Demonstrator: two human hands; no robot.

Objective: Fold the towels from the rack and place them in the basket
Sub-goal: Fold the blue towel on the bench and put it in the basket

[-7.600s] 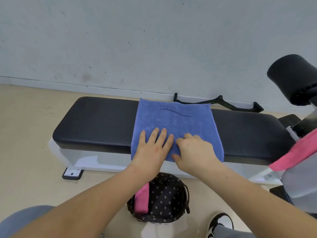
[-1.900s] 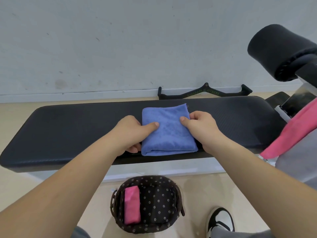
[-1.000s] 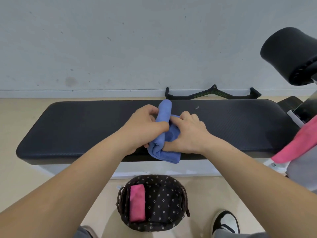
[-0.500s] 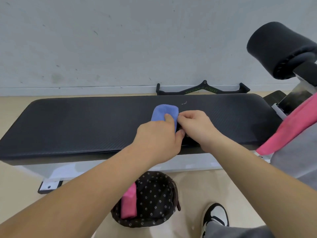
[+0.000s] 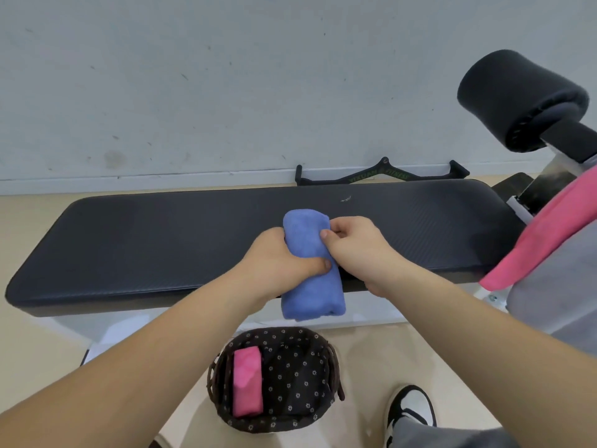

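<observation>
Bar point(image 5: 371, 176): green lettering, unreadable | blue towel point(image 5: 311, 289): folded into thick bundle, is gripped by left hand point(image 5: 284, 257) and right hand point(image 5: 355, 245)

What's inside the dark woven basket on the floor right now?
One folded pink towel lies along the left side of the dark woven basket; the rest shows bare flower-print lining. Anything beneath the pink towel is covered. The rolled blue towel is not in it.
</observation>
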